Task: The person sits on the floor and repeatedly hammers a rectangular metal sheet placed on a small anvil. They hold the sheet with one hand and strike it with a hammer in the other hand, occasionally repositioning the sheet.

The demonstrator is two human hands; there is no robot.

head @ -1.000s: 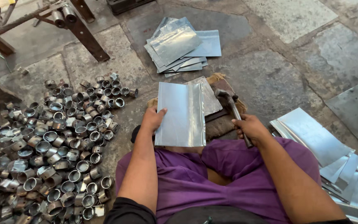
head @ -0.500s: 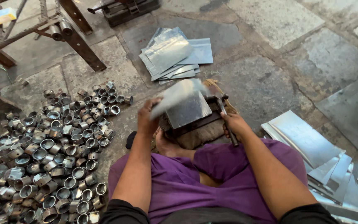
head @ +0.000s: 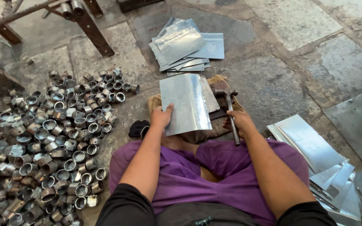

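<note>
My left hand point(head: 161, 117) grips the near left corner of a shiny rectangular metal sheet point(head: 185, 102), which lies flat over a cloth-covered block point(head: 218, 125) in front of my crossed legs. Another sheet point(head: 208, 94) peeks out from under its right edge. My right hand point(head: 240, 121) is closed around the handle of a hammer point(head: 229, 109), whose head point(head: 223, 93) rests on the block beside the sheet. I sit on the stone floor in purple trousers point(head: 227, 167).
A large heap of short metal pipe pieces point(head: 47, 138) covers the floor at left. A stack of cut sheets point(head: 185, 48) lies ahead, another stack point(head: 315, 155) at my right. A wooden frame leg point(head: 91, 29) stands at the upper left.
The sheet was lifted and tilted up by my left hand half a second ago; now it lies flat on the block again. My right hand stayed on the hammer.
</note>
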